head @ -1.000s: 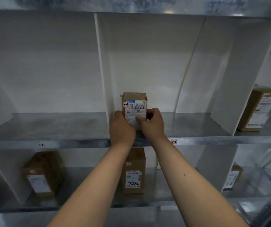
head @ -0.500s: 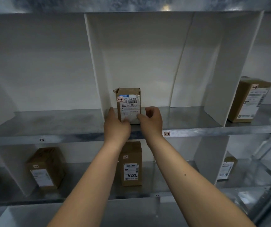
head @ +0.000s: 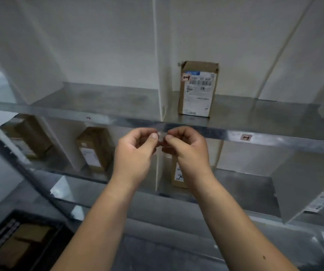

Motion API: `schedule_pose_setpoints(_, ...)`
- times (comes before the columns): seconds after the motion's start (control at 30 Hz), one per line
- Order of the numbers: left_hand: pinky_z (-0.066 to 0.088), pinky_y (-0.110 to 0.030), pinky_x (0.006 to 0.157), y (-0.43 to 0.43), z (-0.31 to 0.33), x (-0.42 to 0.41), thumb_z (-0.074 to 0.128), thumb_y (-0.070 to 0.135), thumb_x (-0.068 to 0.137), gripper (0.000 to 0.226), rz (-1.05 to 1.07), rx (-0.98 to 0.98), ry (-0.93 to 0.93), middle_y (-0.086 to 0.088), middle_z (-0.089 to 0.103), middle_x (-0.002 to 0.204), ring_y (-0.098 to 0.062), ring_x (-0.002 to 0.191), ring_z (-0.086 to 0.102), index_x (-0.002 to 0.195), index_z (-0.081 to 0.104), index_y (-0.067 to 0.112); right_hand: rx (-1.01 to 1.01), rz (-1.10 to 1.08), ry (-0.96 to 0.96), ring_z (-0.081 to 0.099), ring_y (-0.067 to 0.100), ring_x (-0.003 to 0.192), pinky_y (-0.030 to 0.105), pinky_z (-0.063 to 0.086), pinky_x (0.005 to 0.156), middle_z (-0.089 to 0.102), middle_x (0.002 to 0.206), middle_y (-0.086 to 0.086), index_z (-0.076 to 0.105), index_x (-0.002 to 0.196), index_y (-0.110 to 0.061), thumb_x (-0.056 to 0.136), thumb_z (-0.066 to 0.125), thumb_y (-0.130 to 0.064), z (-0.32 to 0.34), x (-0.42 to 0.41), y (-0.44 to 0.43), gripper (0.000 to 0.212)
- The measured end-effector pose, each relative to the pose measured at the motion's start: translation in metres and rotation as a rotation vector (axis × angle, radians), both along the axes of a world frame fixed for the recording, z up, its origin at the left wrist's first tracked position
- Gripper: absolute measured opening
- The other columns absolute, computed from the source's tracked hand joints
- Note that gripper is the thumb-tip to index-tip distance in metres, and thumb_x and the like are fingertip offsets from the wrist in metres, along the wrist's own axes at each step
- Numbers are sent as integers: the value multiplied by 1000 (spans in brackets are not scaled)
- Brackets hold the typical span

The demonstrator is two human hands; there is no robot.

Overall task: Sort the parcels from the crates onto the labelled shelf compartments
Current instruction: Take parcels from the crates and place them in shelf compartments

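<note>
A brown parcel (head: 197, 89) with a white shipping label stands upright on the upper metal shelf (head: 274, 139), just right of a white divider (head: 160, 75). Nothing touches it. My left hand (head: 135, 151) and my right hand (head: 188, 151) hover below and in front of the shelf's front edge. Both have curled fingers, their thumb tips nearly meet, and I see nothing held in either. A small pink tag (head: 246, 137) is stuck on the shelf edge to the right of my hands.
On the lower shelf stand more brown parcels: one at the far left (head: 26, 135), one left of centre (head: 95, 148), one partly behind my right wrist (head: 177, 173), one at the far right (head: 323, 200). A black crate (head: 20, 241) holding parcels sits at the bottom left.
Both hands have let go of the parcel and pulled back and down from the shelf. The parcel stays upright in its compartment. The view has swung left and down, showing the crate.
</note>
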State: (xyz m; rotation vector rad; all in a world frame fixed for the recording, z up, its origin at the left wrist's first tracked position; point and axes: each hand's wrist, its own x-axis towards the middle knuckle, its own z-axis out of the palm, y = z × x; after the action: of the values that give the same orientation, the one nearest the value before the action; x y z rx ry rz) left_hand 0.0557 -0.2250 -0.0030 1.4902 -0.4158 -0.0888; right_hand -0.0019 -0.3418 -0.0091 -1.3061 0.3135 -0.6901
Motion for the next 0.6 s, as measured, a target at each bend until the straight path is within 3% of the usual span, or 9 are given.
schedule_pose_setpoints(0.23, 62, -40, 79, 105, -19, 34, 62, 9, 102, 13, 198, 7, 42, -21, 76, 94, -33, 85, 72, 95, 73, 10, -29, 265, 75, 63, 27, 72, 33, 54, 67, 66, 74, 12, 64, 83, -8, 92, 67, 8, -23, 60, 102, 19)
schedule_pose_setpoints(0.3, 63, -43, 78, 140, -28, 48, 64, 9, 101, 17, 244, 11, 53, -21, 77, 92, -32, 83, 73, 90, 74, 15, -36, 337, 97, 62, 24, 69, 33, 54, 66, 65, 71, 11, 64, 81, -8, 92, 66, 8, -34, 80, 137, 19)
schedule_pose_setpoints(0.37, 64, -36, 75, 179, -40, 63, 64, 9, 101, 18, 292, 23, 93, -14, 77, 85, -26, 79, 73, 89, 75, 15, -29, 405, 133, 61, 22, 65, 32, 55, 64, 64, 70, 11, 63, 81, -7, 92, 65, 8, -44, 102, 174, 18)
schedule_pose_setpoints(0.5, 64, -40, 84, 264, -67, 97, 60, 12, 104, 16, 372, 15, 235, -19, 77, 97, -37, 94, 76, 96, 74, 12, -80, 541, 224, 58, 21, 61, 41, 51, 69, 62, 70, 16, 65, 78, -7, 89, 67, 4, -59, 149, 255, 16)
schedule_pose_setpoints(0.6, 62, -36, 82, 330, -84, 120, 59, 13, 105, 18, 464, -21, 304, -19, 77, 101, -40, 97, 76, 95, 74, 14, -62, 659, 285, 55, 17, 54, 31, 49, 58, 59, 74, 19, 62, 83, -4, 91, 65, 7, -68, 183, 315, 14)
